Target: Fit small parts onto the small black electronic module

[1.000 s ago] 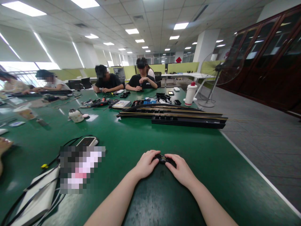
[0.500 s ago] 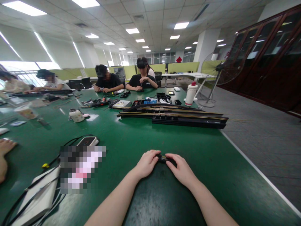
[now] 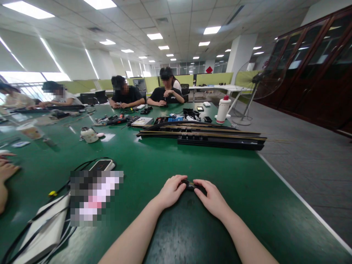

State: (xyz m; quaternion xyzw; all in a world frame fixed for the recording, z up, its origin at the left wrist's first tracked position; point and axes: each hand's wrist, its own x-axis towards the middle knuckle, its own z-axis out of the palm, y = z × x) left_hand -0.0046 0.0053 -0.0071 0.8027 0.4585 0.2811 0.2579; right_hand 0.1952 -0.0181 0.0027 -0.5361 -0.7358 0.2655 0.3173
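Observation:
Between my two hands, at the middle of the green tabletop (image 3: 137, 168), is a small black part (image 3: 190, 185) with a thin gold-coloured strip on top; its exact kind I cannot make out. My left hand (image 3: 172, 190) pinches its left end between thumb and fingers. At the other end my right hand (image 3: 211, 196) is closed on it, the thumb in front and the fingers behind. The fingers hide both ends of the part. It appears to rest on or just above the table.
Long black rails (image 3: 221, 143) with thin brass-coloured rods lie beyond my hands. To the left are a white-framed device (image 3: 103, 165), cables and a white box (image 3: 45, 227). A white bottle (image 3: 223, 110) stands at the back right. A co-worker's hand (image 3: 8, 170) rests at the left edge.
My hands and the black part look the same as before. At the far left, the co-worker's fingers have come further into view.

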